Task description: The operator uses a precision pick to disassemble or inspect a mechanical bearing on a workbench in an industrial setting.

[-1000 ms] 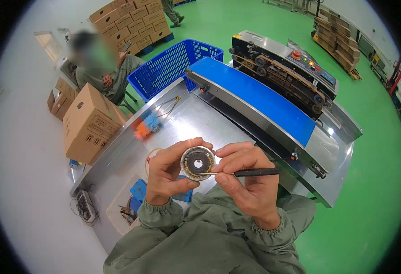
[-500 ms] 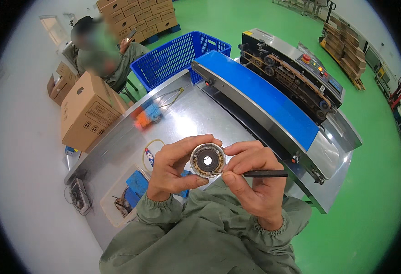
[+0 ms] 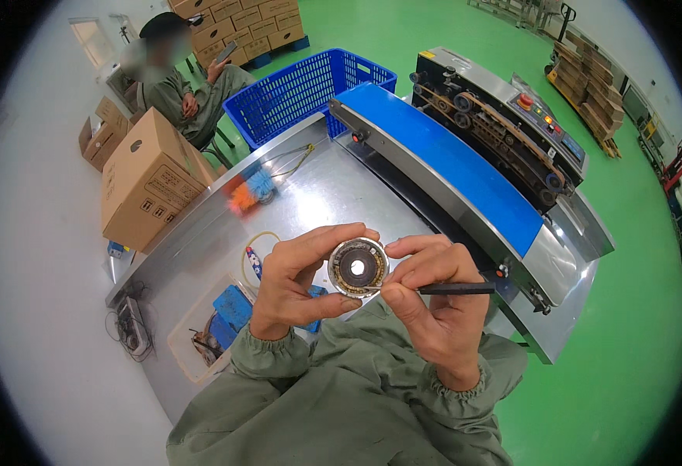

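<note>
My left hand [image 3: 290, 279] grips a round metal wheel [image 3: 345, 266] by its edge, thumb below and fingers above. The wheel has a silvery rim, a dark inner ring, a see-through centre hole and small brownish-gold pieces around the ring. Pinched between the thumb and fingers of my right hand [image 3: 442, 307] is a slim dark tool [image 3: 461, 288] with a thin metal tip. That tip meets the lower right part of the wheel's face. Both hands are held above the near edge of the metal table [image 3: 317, 175].
A blue-belted conveyor [image 3: 442, 155] with a belt-driven machine [image 3: 504, 124] stands at right. Behind the table are a blue plastic crate [image 3: 279, 105] and a seated person [image 3: 178, 97] holding a phone. Left are a cardboard box [image 3: 147, 179], orange-blue brushes [image 3: 251, 190] and a tray [image 3: 193, 365] of blue items.
The wheel and tool have shifted slightly right in view, with the tip still at the wheel's lower right. The seated person's head and phone sit higher.
</note>
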The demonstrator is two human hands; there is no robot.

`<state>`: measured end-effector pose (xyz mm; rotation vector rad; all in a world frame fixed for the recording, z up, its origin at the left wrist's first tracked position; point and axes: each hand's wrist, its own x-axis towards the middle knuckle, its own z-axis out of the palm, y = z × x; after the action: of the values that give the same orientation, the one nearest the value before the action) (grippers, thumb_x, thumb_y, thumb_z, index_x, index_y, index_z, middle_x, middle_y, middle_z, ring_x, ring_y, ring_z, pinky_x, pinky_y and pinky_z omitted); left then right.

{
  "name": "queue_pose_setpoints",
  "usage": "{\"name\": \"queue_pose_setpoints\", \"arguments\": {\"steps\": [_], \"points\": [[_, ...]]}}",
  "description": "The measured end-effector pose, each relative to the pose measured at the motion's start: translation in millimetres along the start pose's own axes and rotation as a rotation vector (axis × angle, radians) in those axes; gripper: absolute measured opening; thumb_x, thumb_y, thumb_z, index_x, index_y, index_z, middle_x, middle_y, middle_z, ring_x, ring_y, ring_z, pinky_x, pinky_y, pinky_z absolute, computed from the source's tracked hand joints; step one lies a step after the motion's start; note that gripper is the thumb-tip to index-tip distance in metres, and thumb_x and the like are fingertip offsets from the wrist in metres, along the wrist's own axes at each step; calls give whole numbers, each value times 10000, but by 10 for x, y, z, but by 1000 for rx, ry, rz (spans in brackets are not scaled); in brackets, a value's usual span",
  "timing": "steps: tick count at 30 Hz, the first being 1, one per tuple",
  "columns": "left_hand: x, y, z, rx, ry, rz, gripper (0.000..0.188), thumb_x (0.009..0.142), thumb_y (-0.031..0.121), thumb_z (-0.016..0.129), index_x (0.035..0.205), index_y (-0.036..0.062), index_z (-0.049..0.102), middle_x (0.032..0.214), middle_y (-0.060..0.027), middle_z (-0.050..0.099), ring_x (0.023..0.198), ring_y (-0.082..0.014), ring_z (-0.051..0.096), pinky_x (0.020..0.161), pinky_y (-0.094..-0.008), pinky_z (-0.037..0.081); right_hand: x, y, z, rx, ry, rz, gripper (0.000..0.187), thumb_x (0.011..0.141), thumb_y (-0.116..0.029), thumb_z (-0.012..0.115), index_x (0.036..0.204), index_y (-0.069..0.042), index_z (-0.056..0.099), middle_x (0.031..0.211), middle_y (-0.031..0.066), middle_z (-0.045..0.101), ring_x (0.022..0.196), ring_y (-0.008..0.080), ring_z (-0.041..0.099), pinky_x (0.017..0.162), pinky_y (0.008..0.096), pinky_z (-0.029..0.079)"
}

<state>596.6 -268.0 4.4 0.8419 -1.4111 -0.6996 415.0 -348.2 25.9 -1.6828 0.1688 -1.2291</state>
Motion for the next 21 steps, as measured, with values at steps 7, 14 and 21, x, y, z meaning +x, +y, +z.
{"name": "queue_pose_setpoints", "arguments": {"steps": [7,14,21], "points": [[8,-35,-2,1,30,18,726,628,2,798,1298,-72,530,1225,-209,611,1130,-254,610,989,-352,463,-13,14,50,2,52,8,156,821,-69,750,840,-34,599,848,85,637,945,244,650,738,316,507],[-6,-53,-39,32,34,39,726,629,23,817,1293,-69,536,1226,-210,610,1143,-267,605,995,-355,461,-2,-3,91,17,49,44,150,839,-59,731,848,-21,586,872,99,615,956,228,640,740,301,508],[-35,-27,-29,53,78,15,725,635,45,834,1289,-65,542,1222,-208,613,1146,-267,604,995,-357,462,13,6,120,55,41,65,152,848,-58,721,850,-12,577,895,118,602,938,202,619,752,296,499]]}}
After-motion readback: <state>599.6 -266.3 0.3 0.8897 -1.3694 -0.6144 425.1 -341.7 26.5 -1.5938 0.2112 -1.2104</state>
